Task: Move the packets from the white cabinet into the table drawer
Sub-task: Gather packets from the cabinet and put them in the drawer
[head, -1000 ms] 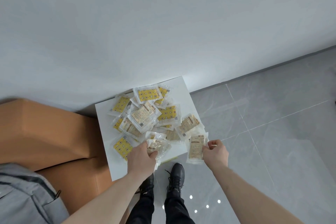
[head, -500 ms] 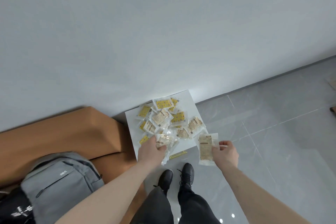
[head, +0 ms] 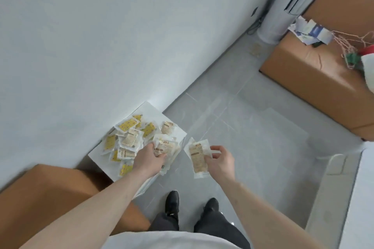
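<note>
plain white wall (head: 101, 36), grey tiled floor (head: 263, 137), tan sofa (head: 315, 79) at right

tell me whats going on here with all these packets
A person stands at a low white cabinet whose top is strewn with yellow and beige packets. The left hand grips a bunch of beige packets at the cabinet's edge, and the right hand holds one beige packet over the floor. No table drawer is in view.

The person wears a white top (head: 162, 240), dark grey trousers (head: 214, 226) and black shoes (head: 172, 202), with both forearms bare down to the left hand (head: 148, 159) and right hand (head: 221, 162).
</note>
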A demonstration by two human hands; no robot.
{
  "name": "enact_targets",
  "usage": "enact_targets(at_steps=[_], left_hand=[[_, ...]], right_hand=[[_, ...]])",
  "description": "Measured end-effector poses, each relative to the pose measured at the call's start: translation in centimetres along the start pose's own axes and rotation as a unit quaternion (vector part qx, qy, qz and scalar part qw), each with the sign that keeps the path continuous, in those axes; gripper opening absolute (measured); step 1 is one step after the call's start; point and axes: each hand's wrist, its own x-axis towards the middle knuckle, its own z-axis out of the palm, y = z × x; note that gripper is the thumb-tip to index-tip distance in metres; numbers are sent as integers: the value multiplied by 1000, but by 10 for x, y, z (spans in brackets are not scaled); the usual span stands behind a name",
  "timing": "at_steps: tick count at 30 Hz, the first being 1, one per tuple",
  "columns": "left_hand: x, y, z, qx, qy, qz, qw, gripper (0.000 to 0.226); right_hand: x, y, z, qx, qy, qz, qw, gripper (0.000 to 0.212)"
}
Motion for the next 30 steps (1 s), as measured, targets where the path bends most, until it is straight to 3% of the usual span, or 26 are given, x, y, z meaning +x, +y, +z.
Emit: enact_targets(at_steps=[13,30], left_hand=[[-63,115,65,103,-41,180,978,35],[-328,159,279,132,-104,324,931,18]], right_hand=[[-64,82,-130,143,165,28,975,23],[-271,314,-337,229,262,11,937,22]])
